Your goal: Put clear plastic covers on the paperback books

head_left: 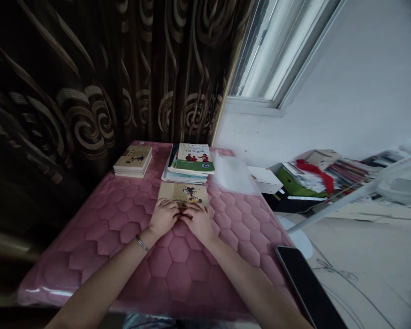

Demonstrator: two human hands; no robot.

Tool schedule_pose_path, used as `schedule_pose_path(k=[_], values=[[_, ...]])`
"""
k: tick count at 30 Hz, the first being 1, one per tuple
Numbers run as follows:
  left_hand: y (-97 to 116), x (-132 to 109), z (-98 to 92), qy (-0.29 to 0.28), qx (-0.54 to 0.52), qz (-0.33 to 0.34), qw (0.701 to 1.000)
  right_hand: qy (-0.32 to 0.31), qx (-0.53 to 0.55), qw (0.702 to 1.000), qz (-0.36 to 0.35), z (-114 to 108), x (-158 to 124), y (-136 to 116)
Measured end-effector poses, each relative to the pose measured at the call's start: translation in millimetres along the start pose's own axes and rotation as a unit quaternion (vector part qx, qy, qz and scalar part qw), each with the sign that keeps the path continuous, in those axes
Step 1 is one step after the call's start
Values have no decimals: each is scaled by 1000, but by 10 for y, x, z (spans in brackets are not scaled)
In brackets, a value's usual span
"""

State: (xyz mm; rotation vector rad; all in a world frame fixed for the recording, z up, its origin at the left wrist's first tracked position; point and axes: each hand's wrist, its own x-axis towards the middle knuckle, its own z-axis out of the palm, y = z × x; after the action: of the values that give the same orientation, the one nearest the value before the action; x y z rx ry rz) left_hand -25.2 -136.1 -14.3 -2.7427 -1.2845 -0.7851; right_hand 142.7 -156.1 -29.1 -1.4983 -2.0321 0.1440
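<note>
A tan book (173, 191) with small dark cartoon figures on its cover lies flat in front of me on the pink table cover. My left hand (164, 216), with a silver bangle at the wrist, grips its near edge on the left. On the right part of that same edge, my right hand (198, 219) holds the book too. Both sets of fingers bend over the cover, and the thumbs come close together at the middle. My hands hide the book's near part. Just beyond it sits a pile of books topped by a white and green one (194, 159).
A stack of tan books (133, 161) stands at the table's far left. Clear plastic sheets (234, 173) lie at the far right, near a white box (264, 179). A dark phone-like slab (306, 285) rests along the right edge. Patterned curtains (140, 68) hang behind.
</note>
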Motion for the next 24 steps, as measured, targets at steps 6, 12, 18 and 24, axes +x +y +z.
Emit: schedule_pose_path(k=[6, 12, 18, 24], values=[[-235, -89, -51, -2, -76, -20, 997, 19, -12, 999, 33, -147, -91, 289], [-587, -256, -148, 2, -96, -50, 994, 27, -10, 996, 81, -390, -240, 647], [-732, -317, -136, 23, -173, -69, 982, 17, 10, 994, 104, -416, -264, 743], [-741, -322, -100, 39, -274, -86, 957, 18, 29, 993, 115, -407, -262, 757]])
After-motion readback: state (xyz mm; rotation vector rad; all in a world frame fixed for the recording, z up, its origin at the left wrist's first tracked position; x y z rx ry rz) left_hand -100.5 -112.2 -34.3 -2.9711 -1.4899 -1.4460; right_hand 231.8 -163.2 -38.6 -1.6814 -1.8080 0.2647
